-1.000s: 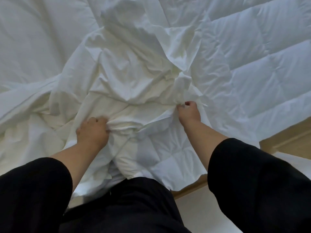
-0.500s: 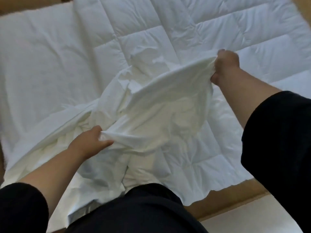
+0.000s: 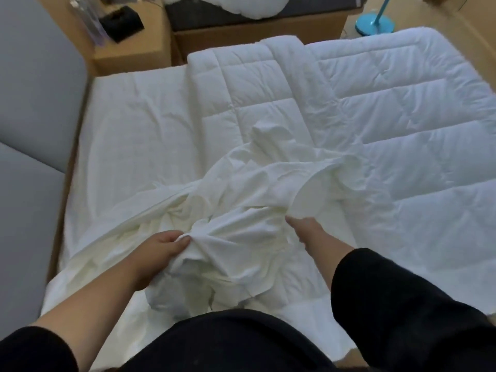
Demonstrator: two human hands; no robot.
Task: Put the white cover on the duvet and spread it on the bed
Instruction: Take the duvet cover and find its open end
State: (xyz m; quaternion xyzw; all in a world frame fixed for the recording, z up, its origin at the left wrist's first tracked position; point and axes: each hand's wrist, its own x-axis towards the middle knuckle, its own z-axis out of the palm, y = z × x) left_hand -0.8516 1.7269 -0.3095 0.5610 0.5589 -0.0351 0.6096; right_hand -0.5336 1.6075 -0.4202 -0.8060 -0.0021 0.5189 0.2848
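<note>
The duvet (image 3: 375, 124) is a thick white quilt stitched into puffy rectangular panels; it lies across the centre and right of the frame, with its far left part folded back on itself into a raised band at upper centre. The cover (image 3: 241, 200) is thin, smooth white cloth, heavily creased and bunched in a loose heap at lower centre, lying on top of the duvet and trailing toward the lower left. The left hand (image 3: 161, 247) grips a gathered fold of the cover, fingers and thumb curled round it. The right hand (image 3: 308, 229) is at a lifted edge of the cover, one finger extended; whether it grips the cloth cannot be told, as the fold hides the other fingers. Black sleeves fill the lower frame. The bed (image 3: 128, 124) shows a flat white sheet at centre left. A grey padded headboard (image 3: 35, 108) fills the left edge. A wooden nightstand (image 3: 134, 47) stands at upper left, and a turquoise lamp base (image 3: 374, 24) sits at upper right.
</note>
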